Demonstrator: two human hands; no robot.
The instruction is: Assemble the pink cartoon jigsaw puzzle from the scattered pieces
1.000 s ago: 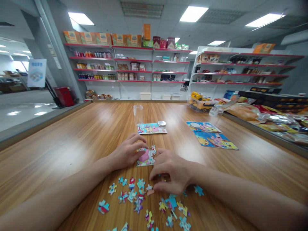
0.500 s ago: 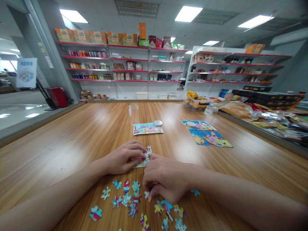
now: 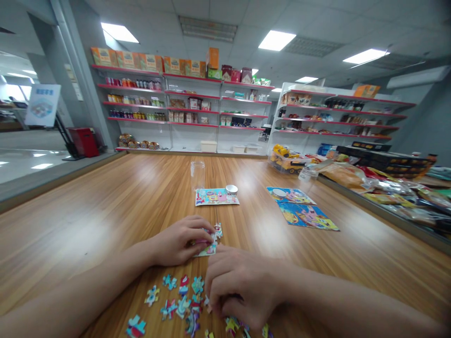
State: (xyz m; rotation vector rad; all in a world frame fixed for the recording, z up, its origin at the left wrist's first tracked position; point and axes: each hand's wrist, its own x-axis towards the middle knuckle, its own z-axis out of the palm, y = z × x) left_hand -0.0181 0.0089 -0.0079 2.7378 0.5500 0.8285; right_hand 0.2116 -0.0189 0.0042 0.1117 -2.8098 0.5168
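Observation:
My left hand [image 3: 185, 240] rests over a partly joined jigsaw puzzle [image 3: 210, 249], fingers lying on it and the thumb apart. A puzzle section [image 3: 219, 229] shows just beyond its fingertips. My right hand [image 3: 243, 284] is low over loose pieces with its fingers curled down. One pale piece [image 3: 207, 304] peeks out beside those fingers, but what the fingertips hold is hidden. Loose pieces lie nearer me, among them a blue and red one [image 3: 136, 326], a yellowish one [image 3: 152, 295] and a red one [image 3: 183, 284]. Yellow pieces [image 3: 232, 324] are partly covered by the right hand.
Ahead stand a clear jar [image 3: 198, 176] and a cartoon picture card [image 3: 216, 197] with a silver lid [image 3: 231, 189]. At right lie blue cartoon sheets [image 3: 308, 216], another lid [image 3: 279, 193], a clear jar [image 3: 307, 174] and a toy-filled plastic box [image 3: 287, 162]. Packaged goods [image 3: 384, 197] line the right side.
The view has tipped upward, so the table sits lower. My right hand has drawn slightly closer to me, over the loose pieces. My left hand stays on the puzzle.

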